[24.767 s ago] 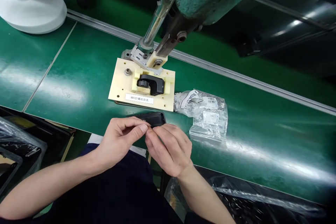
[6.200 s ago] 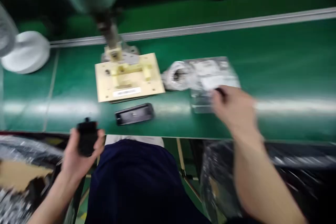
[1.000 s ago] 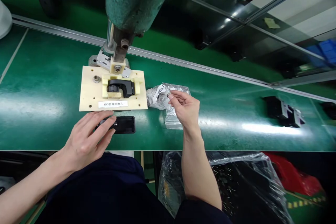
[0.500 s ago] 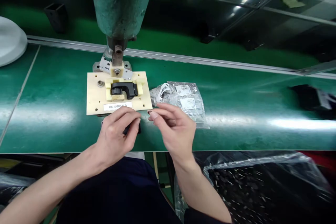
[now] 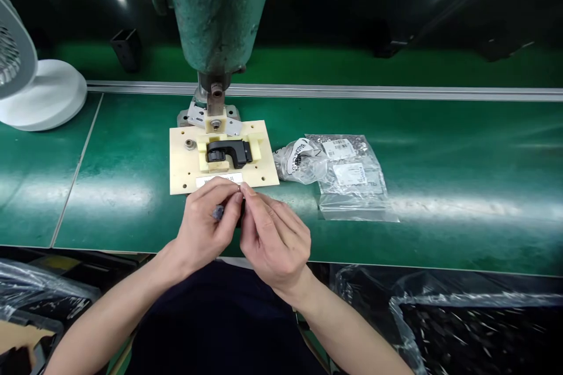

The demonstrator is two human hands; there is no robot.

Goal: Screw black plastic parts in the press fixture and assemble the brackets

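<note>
My left hand [image 5: 209,220] and my right hand [image 5: 277,240] meet at the fingertips just in front of a cream fixture plate [image 5: 178,161]. Both are pinched closed around a tiny dark item [image 5: 240,188], too small to make out. In the plate's yellowish nest lies a black curved part [image 5: 235,149], lying flat. A white label on the plate's front edge is partly covered by my left fingers. Above the plate hangs a green press head [image 5: 215,17] with a metal tip. Under my hands a dark object shows only in part.
Clear plastic bags [image 5: 352,170] with labels lie right of the plate. A white fan base [image 5: 48,96] stands at the far left. A metal rail [image 5: 373,92] runs along the back. Below the front edge at right is a plastic-lined bin [image 5: 475,334] of dark parts.
My right hand has moved left, so its fingertips now meet those of my left hand. The camera view has turned and shifted left, showing more of the fan.
</note>
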